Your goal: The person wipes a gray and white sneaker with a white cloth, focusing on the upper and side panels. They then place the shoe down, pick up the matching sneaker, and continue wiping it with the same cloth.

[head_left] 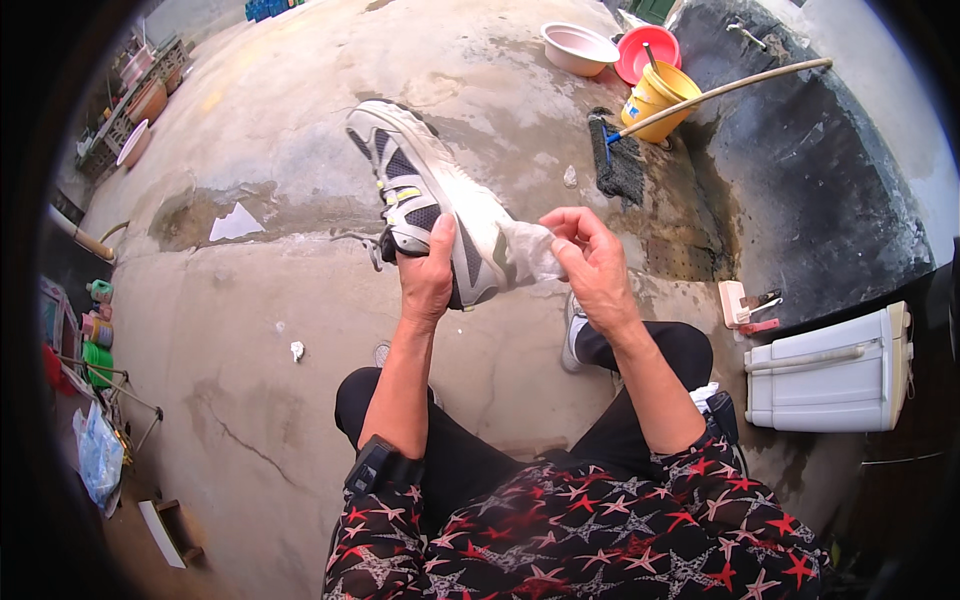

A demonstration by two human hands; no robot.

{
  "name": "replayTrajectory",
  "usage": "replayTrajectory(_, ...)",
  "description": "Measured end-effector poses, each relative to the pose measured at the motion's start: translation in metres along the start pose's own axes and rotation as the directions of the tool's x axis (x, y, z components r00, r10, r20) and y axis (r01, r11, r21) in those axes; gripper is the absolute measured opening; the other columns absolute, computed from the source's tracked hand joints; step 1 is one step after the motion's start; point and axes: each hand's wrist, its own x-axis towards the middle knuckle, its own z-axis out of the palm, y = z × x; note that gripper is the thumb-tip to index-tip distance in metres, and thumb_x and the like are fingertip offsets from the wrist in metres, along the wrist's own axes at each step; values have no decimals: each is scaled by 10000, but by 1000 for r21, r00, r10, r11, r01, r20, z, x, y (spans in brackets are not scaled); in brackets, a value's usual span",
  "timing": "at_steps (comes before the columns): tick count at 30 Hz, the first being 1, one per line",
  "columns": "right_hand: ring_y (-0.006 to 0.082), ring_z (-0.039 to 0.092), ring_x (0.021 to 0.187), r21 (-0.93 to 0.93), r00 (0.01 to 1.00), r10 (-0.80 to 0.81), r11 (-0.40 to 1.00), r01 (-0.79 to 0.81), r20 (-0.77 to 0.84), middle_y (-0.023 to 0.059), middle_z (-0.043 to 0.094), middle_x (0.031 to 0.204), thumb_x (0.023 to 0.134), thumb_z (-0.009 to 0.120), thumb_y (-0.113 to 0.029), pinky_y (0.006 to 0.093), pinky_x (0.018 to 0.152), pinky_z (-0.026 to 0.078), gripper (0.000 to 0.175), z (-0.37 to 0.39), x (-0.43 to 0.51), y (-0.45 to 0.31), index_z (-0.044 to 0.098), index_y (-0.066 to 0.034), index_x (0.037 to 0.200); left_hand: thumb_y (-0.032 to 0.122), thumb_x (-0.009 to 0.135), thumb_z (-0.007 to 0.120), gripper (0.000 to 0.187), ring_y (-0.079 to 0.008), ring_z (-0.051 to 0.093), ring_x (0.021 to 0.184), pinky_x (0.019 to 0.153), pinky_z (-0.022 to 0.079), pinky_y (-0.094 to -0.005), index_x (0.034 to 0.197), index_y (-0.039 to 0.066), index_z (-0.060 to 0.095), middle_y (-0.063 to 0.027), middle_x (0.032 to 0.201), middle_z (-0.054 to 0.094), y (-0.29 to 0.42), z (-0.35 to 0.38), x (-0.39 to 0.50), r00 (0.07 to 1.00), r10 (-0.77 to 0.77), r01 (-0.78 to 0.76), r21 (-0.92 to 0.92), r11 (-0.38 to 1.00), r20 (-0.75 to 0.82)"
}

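A grey and white sports shoe point(420, 202) with dark mesh panels and yellow-green lace loops is held up on its side, toe pointing away and to the left. My left hand point(427, 281) grips it at the ankle opening, with the thumb over the tongue area and the fingers hidden in or behind the shoe. Between the thumb and fingers of my right hand point(596, 270) is a crumpled white wipe or tissue point(531, 251), which touches the sole's edge near the heel. The shoe's loose lace hangs out to the left.
Crumpled paper point(298, 351) and a torn white piece point(236, 223) lie on the concrete floor. Ahead to the right are a mop point(619, 157), a yellow bucket point(656, 101) and basins point(577, 49). A white lidded bin point(825, 371) stands at the right, a low rack point(124, 375) at the left.
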Motion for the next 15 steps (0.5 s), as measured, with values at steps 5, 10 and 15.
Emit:
replayTrajectory(5,104,504,656,-493,867,-494,770,404,-61,32,535,749,856,583,-9,262,601,432,233,28,-18,-6,599,-5,1089,118,935,630,340,-148,587,1018,899,474,-302,1242,-7,557,-61,1141,631,-7,7,0,999,-14,8,-128,992,-46)
replayTrajectory(10,133,483,615,-394,912,-354,884,253,-209,37,493,700,827,606,3,295,575,426,336,34,-10,3,600,-22,1162,45,877,571,408,-244,651,1023,913,533,-393,1277,-17,518,-127,1164,642,-10,-1,4,966,-258,232,-503,832,18)
replayTrajectory(15,142,489,620,-466,909,-403,827,313,-105,40,513,729,821,599,9,301,578,433,355,33,-6,11,608,-32,1174,31,793,467,449,-321,638,1045,943,520,-464,1226,-80,517,-178,1158,633,-7,-12,14,821,-565,481,-625,615,77)
